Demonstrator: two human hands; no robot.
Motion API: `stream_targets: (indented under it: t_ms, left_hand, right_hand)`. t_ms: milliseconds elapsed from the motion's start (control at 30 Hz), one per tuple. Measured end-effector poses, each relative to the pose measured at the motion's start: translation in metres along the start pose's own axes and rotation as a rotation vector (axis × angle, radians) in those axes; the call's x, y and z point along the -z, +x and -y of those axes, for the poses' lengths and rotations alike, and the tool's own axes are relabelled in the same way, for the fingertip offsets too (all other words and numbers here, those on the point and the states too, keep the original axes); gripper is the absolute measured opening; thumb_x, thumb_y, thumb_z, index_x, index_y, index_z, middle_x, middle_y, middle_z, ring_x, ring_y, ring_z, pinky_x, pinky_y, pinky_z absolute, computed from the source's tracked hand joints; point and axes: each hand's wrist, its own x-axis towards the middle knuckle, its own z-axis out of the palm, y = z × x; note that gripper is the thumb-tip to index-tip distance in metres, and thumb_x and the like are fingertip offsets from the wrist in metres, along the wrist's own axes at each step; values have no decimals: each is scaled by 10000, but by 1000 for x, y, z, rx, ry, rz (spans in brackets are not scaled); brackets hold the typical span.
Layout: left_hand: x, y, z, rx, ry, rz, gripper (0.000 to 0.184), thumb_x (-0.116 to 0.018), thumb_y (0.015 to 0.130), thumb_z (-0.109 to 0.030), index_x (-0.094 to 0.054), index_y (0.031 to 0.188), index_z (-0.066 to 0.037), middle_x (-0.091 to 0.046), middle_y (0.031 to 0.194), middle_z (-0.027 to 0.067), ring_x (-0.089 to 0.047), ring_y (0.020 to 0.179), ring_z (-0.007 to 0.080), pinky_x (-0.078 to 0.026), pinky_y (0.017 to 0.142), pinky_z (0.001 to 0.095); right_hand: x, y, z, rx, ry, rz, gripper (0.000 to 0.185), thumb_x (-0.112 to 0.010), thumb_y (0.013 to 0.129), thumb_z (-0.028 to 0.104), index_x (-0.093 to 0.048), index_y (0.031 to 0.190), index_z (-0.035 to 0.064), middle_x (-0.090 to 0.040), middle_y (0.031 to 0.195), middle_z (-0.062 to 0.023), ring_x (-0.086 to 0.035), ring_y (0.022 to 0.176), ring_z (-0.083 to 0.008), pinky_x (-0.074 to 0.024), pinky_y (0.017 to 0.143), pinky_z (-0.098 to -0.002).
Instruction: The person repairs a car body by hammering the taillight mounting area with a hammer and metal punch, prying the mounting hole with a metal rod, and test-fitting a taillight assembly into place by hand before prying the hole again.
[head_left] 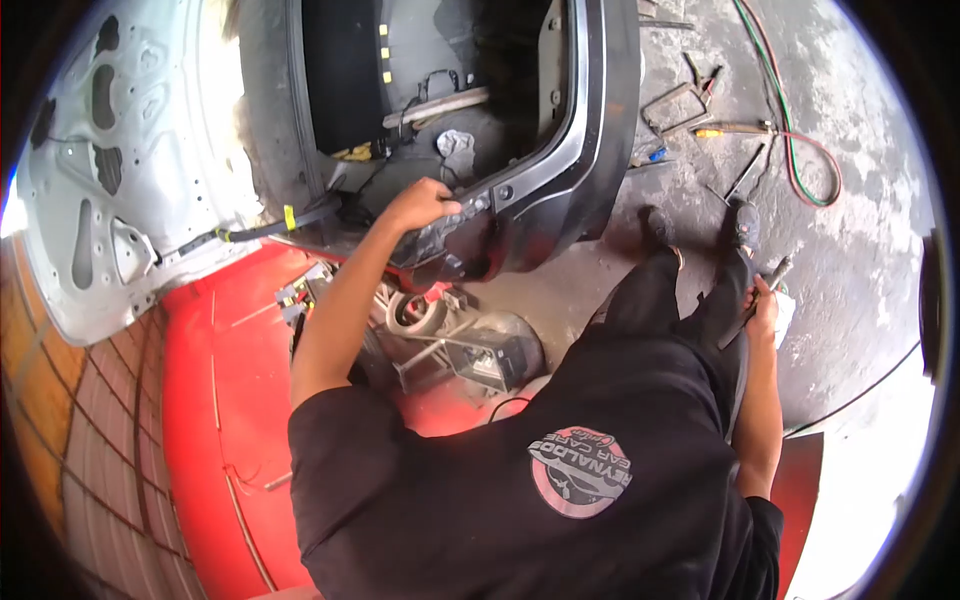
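Observation:
My left hand reaches out to the dark car body, its fingers curled over the edge of a scuffed, dented panel at the corner of the opening. Low at my right side, my right hand is closed around a hammer, whose head points away from me. Part of its handle is hidden by my fingers. A white piece of something, perhaps cloth or paper, shows beside that hand. Inside the opening lie crumpled white material and a pale bar.
A grey metal panel stands raised at the left, above a red surface. Wheeled metal equipment sits below the car body. Tools, including a clamp-like frame, and a hose lie on the concrete floor near my feet.

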Motion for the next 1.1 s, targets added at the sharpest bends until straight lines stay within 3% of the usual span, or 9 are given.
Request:
stream_targets:
  t_ms: [67, 233, 367, 433, 467, 533, 667, 833, 1100]
  left_hand:
    - [11, -17, -12, 156, 22, 65, 386, -737, 856, -371, -767, 945, 3, -720, 952, 266, -715, 949, 399, -535, 858, 467]
    - [-16, -28, -22, 87, 49, -251, 318, -670, 902, -307, -727, 862, 3, -687, 924, 292, -654, 963, 483, -514, 857, 532]
    - [-29, -27, -15, 95, 154, -331, 334, -664, 900, -334, -710, 861, -5, -680, 921, 295, -659, 955, 476, -513, 842, 543]
    - [-19, -30, -18, 123, 31, -259, 437, -684, 887, -437, -713, 857, -2, -688, 924, 279, -671, 930, 461, -516, 816, 538]
    - [-19, -29, -13, 77, 75, -239, 499, -663, 900, -493, -712, 848, 1, -690, 922, 272, -675, 927, 452, -514, 811, 538]
    - [-23, -37, -22, 99, 222, -294, 553, -589, 945, -558, -721, 881, -25, -706, 914, 267, -675, 920, 467, -516, 840, 537]
    - [-19, -31, -38, 72, 392, -246, 587, -547, 980, -547, -698, 851, 6, -705, 879, 272, -678, 916, 469, -518, 841, 547]
    - [-34, -28, -27, 6, 577, -340, 560, -539, 992, -540, -693, 800, -37, -712, 782, 232, -713, 766, 415, -566, 695, 517]
    - [-29, -36, -46, 125, 454, -359, 522, -572, 972, -514, -710, 905, -14, -714, 851, 251, -694, 851, 456, -533, 790, 551]
  right_hand:
    - [9, 6, 9, -15, 35, -14, 186, -705, 931, 214, -605, 847, 82, -584, 672, -32, -519, 517, -119, -424, 462, -256]
    - [17, 24, 33, -1, 48, -11, 162, -693, 944, 192, -611, 888, 64, -583, 692, -37, -502, 516, -111, -418, 466, -254]
    - [24, 59, 21, 5, 35, 94, 155, -681, 954, 196, -652, 978, 45, -606, 753, -42, -512, 555, -104, -415, 477, -251]
    - [0, 28, 42, -31, -74, 9, 147, -654, 966, 147, -664, 1032, 16, -609, 759, -67, -520, 565, -144, -412, 492, -282]
    - [-3, 18, 46, 15, -154, 2, 173, -690, 946, 222, -621, 887, 75, -577, 691, -39, -472, 497, -126, -407, 472, -285]
    - [-4, -12, 59, 99, -210, 14, 224, -710, 931, 248, -605, 956, 52, -596, 683, -63, -517, 505, -131, -426, 461, -277]
    - [34, -10, 58, 83, -384, -18, 229, -695, 939, 250, -613, 983, 41, -598, 678, -73, -514, 485, -135, -419, 431, -280]
    - [86, -1, 19, -58, -409, -183, 203, -660, 954, 223, -618, 1013, 34, -598, 658, -83, -498, 457, -142, -411, 401, -292]
    - [123, 3, -42, 40, -664, -134, 237, -628, 947, 193, -618, 1048, -20, -606, 649, -95, -521, 441, -155, -430, 393, -319]
